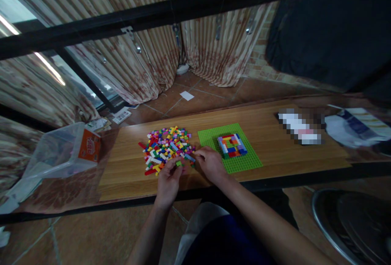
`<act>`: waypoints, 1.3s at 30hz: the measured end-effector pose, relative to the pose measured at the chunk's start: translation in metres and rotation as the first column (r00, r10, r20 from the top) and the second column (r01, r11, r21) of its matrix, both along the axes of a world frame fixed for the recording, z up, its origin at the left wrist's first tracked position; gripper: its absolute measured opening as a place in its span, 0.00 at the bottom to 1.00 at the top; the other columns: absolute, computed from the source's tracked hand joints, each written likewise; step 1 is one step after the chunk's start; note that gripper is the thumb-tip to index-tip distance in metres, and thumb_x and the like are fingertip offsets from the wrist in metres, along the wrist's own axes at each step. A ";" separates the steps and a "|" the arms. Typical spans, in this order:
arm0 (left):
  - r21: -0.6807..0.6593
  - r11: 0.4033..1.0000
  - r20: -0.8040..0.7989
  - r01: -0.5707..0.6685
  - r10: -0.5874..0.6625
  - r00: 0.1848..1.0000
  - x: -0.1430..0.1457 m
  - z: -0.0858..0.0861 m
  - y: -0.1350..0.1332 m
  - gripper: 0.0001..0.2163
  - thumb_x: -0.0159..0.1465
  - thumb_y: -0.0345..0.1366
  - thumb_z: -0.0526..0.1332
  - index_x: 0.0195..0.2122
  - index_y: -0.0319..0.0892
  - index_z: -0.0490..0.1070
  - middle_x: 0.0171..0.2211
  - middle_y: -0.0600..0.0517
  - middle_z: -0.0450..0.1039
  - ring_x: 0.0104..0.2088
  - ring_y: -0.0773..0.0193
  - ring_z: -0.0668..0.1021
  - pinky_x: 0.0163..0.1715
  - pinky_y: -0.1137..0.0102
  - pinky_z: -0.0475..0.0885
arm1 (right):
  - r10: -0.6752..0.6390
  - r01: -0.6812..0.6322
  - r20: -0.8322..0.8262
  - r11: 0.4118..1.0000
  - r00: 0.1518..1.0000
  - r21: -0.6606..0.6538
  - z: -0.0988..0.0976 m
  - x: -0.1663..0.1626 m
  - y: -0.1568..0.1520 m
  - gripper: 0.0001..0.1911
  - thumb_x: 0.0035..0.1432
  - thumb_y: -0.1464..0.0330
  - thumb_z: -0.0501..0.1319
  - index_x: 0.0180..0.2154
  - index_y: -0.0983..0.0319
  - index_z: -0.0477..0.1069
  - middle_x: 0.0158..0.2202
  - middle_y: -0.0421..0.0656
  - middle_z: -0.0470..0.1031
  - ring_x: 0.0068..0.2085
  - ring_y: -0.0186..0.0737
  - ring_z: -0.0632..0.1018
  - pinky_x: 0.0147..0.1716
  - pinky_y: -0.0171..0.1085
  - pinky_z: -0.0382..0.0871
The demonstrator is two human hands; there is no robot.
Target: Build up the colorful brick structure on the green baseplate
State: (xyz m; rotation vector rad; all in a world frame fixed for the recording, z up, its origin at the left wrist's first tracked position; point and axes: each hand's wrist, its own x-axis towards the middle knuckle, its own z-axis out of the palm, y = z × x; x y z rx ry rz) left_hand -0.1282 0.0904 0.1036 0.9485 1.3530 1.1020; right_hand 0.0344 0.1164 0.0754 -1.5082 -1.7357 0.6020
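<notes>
A heap of loose toy bricks [168,149] in many colours is spread on the wooden tabletop. At its near edge my left hand [168,179] pinches a light green brick [179,163] between thumb and fingers. My right hand [211,164] is at the heap's right side, its fingers drawn together in a pinch; whatever they hold is too small to make out. Just beyond that hand lies a green studded baseplate [247,163]. On it stands a low, roughly square build of mixed-colour bricks [232,146], partly bordering the right wrist's side.
A clear plastic bin [56,151] with an orange label lies on its side at the left. At the table's right are a pixelated object [301,128] and a white and blue package [360,124]. A round dark stool [357,224] stands at lower right.
</notes>
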 end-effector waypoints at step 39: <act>-0.126 0.962 -0.015 0.242 -0.246 0.969 0.036 0.002 -0.015 0.15 0.51 0.46 0.68 0.34 0.41 0.73 0.27 0.54 0.74 0.27 0.66 0.76 0.30 0.71 0.73 | 0.190 -0.208 -0.157 0.972 0.969 -0.111 0.023 0.037 -0.054 0.09 0.58 0.74 0.60 0.40 0.57 0.75 0.37 0.40 0.75 0.39 0.37 0.75 0.40 0.36 0.67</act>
